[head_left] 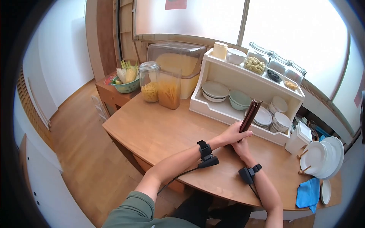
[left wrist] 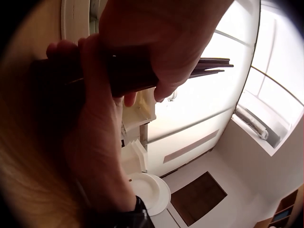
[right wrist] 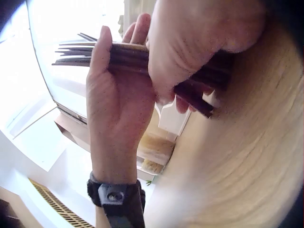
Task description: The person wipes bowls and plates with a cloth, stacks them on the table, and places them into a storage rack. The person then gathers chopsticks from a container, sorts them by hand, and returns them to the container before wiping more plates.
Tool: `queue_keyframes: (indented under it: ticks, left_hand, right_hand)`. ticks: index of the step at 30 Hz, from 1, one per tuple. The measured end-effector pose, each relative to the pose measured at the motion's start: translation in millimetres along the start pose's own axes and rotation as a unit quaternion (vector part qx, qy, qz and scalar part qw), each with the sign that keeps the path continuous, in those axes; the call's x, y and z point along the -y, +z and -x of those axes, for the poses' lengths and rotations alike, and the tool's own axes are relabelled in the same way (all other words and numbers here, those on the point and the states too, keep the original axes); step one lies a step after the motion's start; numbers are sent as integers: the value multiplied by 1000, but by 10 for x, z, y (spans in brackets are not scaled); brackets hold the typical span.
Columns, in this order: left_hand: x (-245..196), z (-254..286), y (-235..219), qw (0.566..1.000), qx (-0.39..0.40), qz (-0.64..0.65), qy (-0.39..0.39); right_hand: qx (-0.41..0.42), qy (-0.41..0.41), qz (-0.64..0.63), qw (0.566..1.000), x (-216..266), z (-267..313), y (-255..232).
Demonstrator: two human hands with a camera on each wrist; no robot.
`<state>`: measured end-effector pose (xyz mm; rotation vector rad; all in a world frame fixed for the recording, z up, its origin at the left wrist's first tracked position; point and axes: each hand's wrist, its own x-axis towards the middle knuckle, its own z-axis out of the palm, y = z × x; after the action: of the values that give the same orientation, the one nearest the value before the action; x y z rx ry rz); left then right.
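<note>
Both hands hold a bundle of dark brown chopsticks point(head_left: 251, 114) over the wooden table point(head_left: 152, 131), the sticks leaning up and slightly right. The left hand point(head_left: 232, 133) wraps the bundle at about its middle, thumb across the front. Lower down, the right hand point(head_left: 240, 149) grips the same bundle near its bottom end, partly hidden behind the left in the head view. In the right wrist view, the thin ends of the chopsticks point(right wrist: 73, 56) fan out past the left hand point(right wrist: 118, 95), while the thick ends slant toward the tabletop below the right hand point(right wrist: 199, 33).
Behind the hands stands a white shelf point(head_left: 216, 114) with bowls, plates, cups and jars. Pasta containers point(head_left: 169, 93) stand at the table's back left, beside a vegetable basket point(head_left: 127, 86). At right are a plate rack point(head_left: 304, 171) with white plates, a blue cloth point(head_left: 308, 193) and a white holder point(head_left: 298, 138).
</note>
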<state>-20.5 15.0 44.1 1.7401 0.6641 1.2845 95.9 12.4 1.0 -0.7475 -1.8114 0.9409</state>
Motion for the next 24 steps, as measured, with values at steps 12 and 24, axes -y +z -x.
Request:
queue_keyframes:
  ticks: [12, 24]
  left_hand:
    - [-113, 232, -30, 993, -52, 108, -24]
    - [-120, 359, 77, 970, -45, 226, -71]
  right_hand:
    - [72, 114, -92, 987, 164, 139, -142]
    - [167, 212, -174, 947, 82, 201, -344]
